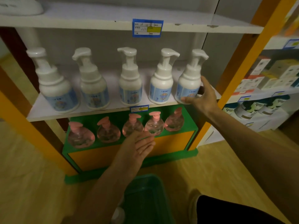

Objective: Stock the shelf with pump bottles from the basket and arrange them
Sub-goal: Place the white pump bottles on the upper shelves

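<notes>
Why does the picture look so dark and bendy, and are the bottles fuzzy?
Head view: dim light throughout, darkest near the basket at the bottom. The wide lens bends the shelf and its posts. The leftmost white bottle looks smeared; the one by the right hand is sharper. The left hand is slightly blurred.

A shop: blue-and-yellow paper price tags (147, 27) on white shelf edges, identical white pump bottles (161, 78) in rows.
</notes>
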